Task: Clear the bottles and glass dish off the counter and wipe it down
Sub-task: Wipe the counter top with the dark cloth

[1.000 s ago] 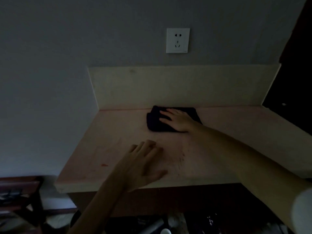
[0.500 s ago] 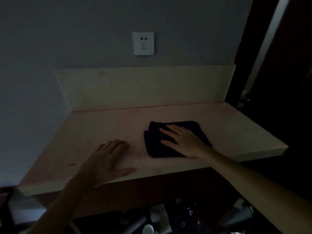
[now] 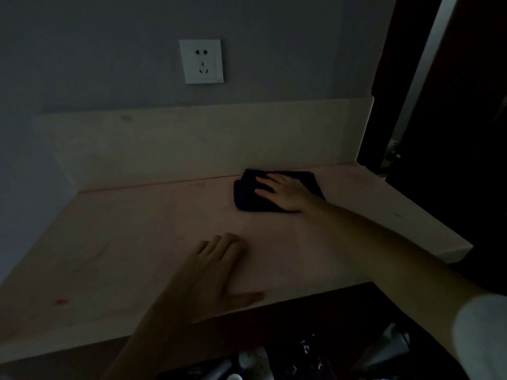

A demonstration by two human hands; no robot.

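A folded dark cloth (image 3: pixel 248 196) lies on the pale counter (image 3: pixel 137 237), close to the backsplash at the back right. My right hand (image 3: pixel 284 192) presses flat on the cloth with straight fingers. Nearer the front edge, my left hand (image 3: pixel 214 272) rests flat on the bare counter, fingers together and thumb out. No bottle or glass dish stands on the counter.
A low backsplash (image 3: pixel 192 138) runs along the back, with a white wall socket (image 3: pixel 201 61) above it. A small red mark (image 3: pixel 61 301) shows on the counter at the front left. Dim clutter (image 3: pixel 274 360) sits below the counter's front edge. A dark doorway opens at the right.
My right hand has pushed the cloth from near the front edge back toward the backsplash. The left hand stays flat on the counter.
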